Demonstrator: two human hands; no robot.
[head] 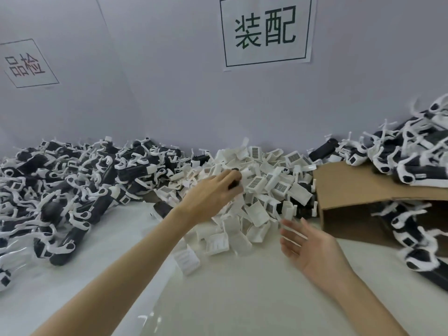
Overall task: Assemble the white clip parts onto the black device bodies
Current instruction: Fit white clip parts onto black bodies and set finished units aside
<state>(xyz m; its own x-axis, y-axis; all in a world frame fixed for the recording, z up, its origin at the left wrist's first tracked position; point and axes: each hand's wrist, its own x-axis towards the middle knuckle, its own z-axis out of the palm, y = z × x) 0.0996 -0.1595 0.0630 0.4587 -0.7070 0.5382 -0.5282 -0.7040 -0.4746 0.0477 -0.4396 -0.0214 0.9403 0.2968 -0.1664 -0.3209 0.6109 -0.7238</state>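
A heap of loose white clip parts [257,190] fills the middle of the white table. My left hand [213,192] reaches into the heap's upper left side, its fingers closed around a small black piece [234,184] that is mostly hidden. My right hand [312,246] hovers palm-up at the heap's lower right edge, fingers spread and holding nothing. Black device bodies with white clips on them lie piled at the left [72,190] and at the right [417,161].
A brown cardboard box [351,190] lies on its side at the right, with devices on top of it and inside it. Paper signs [266,30] hang on the grey back wall. Bare white tabletop [230,299] stretches toward me.
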